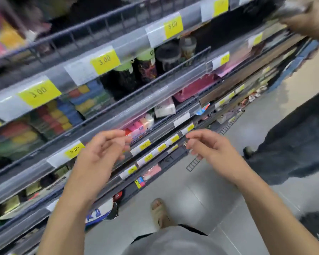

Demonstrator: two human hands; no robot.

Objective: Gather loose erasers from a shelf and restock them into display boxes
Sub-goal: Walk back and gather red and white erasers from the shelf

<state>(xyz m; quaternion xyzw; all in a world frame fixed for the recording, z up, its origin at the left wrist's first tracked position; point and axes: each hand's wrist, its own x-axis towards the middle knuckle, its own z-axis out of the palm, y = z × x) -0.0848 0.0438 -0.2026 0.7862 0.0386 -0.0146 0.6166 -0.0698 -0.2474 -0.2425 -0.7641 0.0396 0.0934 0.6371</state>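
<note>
Left hand loosely curled, holding nothing | right hand likewise; both before shelf

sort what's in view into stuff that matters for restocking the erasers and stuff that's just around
For the job:
- pink and white eraser packs on the shelf ahead
- left hand, holding nothing
- right hand, holding nothing

Just around:
- dark cups with green lids
- coloured block stacks
- yellow price tags
- another person's trouser leg
</note>
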